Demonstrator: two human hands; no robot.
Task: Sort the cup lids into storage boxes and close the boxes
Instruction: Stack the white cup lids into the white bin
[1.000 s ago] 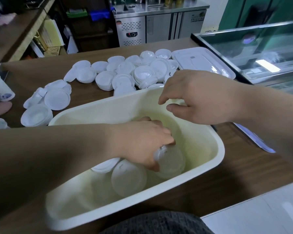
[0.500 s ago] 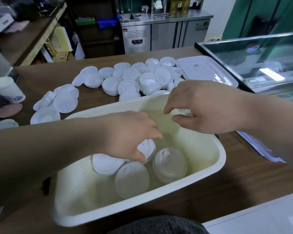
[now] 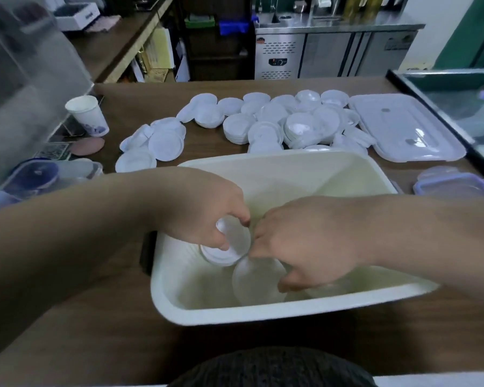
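Inside the box (image 3: 291,169) on the worktop (image 3: 263,85), your left hand (image 3: 204,216) pinches white lids (image 3: 232,247) while your right hand (image 3: 316,241) grips a clear lid (image 3: 254,277).

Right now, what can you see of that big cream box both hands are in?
The cream storage box is a deep, rectangular, plastic-looking tub with rounded corners and a broad rim, lidless, on the wooden counter. The left hand grips a lid stack inside it; the right hand reaches in beside, over loose cup lids.
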